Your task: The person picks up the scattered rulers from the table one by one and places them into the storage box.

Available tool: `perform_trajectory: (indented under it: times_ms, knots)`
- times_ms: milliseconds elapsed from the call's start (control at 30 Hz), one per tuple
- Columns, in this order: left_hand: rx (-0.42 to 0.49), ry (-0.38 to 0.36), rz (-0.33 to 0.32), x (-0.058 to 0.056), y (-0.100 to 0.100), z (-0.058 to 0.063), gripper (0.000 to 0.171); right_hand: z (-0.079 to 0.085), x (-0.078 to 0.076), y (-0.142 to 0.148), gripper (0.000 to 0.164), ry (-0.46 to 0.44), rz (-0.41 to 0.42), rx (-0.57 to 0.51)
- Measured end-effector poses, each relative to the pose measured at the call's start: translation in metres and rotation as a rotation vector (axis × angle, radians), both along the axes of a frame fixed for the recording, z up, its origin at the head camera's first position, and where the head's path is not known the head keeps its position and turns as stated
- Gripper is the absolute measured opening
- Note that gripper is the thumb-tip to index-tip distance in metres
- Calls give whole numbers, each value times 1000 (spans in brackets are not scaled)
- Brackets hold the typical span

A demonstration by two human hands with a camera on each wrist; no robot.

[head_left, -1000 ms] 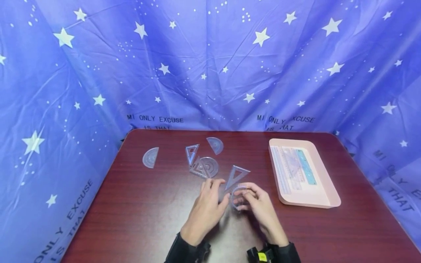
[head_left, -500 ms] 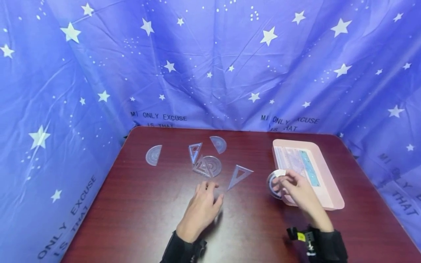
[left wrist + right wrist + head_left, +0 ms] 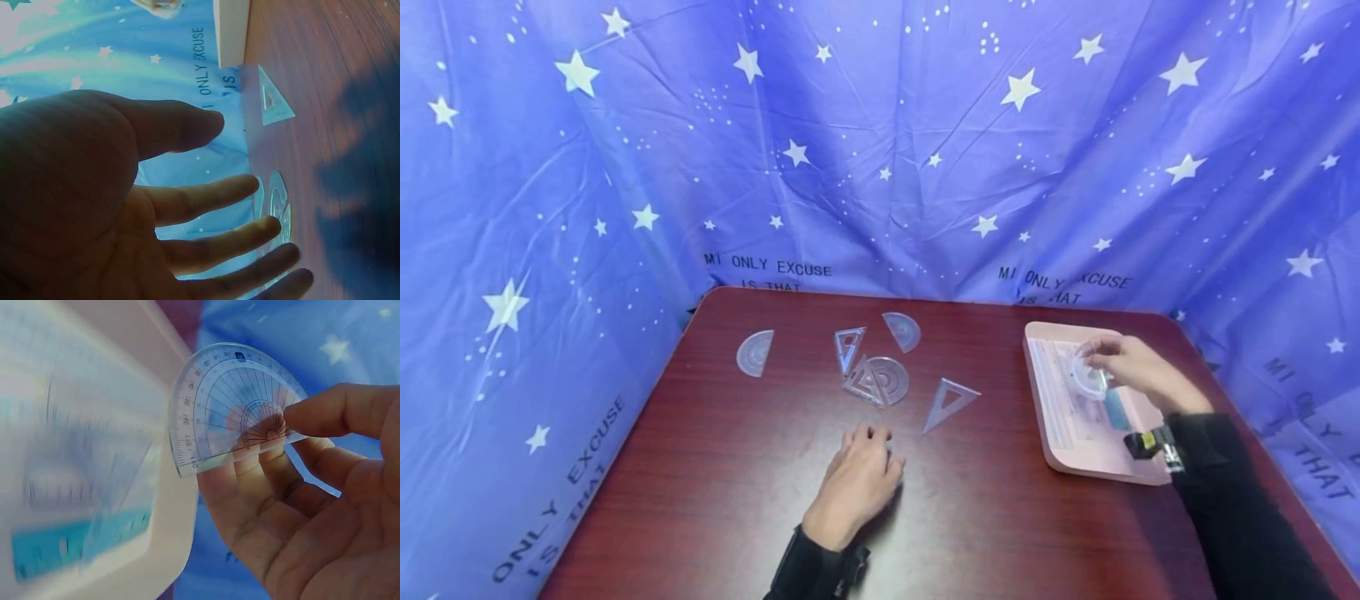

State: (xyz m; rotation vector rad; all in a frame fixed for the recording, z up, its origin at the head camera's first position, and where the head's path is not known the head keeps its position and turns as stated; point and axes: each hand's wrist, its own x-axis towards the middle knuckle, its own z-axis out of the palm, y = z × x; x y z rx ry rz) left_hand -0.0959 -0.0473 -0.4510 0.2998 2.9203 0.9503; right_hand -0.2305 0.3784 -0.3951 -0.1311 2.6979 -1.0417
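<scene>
Pinches a clear protractor between thumb and fingers in the grip of the right hand, over the pink tray and its rulers. In the right wrist view, slants along its long axis, the straight edge, from lower left up to the right, with the curved rim facing up and slightly left. Looks blurred in the head view. Over the tabletop, spreads the grip of the left hand, near a narrow-tipped set square.
</scene>
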Motion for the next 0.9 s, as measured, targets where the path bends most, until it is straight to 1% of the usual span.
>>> perform_trajectory:
  times_ms: [100,167,233,300,400,467,500,600,700,800,867,900]
  knots:
    - [-29,-5,7,-1,1,0,39,-5,-18,13,40,-75,-9,26]
    - [-43,-13,8,-1,2,0,39,-12,-26,19,40,-121,-20,42]
    - [-49,-17,8,-1,3,0,38,-20,-33,24,36,-156,-30,50]
    - [-51,-24,9,-1,3,0,37,-29,-39,27,29,-166,-29,85]
    - [-53,-32,11,-1,5,-1,37,-40,-46,29,18,-125,-9,173]
    - [-55,-36,13,-2,6,-1,37,-45,-48,30,18,-72,-7,237]
    - [-57,-34,14,-2,7,-2,38,-46,-48,30,19,-45,-7,265]
    - [-66,-16,4,-5,11,-3,38,-49,-47,28,35,25,-20,313]
    - [-88,39,-20,-10,17,-8,37,-49,-46,25,47,74,-23,348]
    - [-109,133,-45,-16,25,-15,33,-50,-45,22,51,111,-25,359]
    - [-137,244,-56,-26,32,-34,27,-52,-45,21,51,127,-36,352]
    - [-145,265,-62,-29,36,-35,26,-53,-45,20,50,129,-46,350]
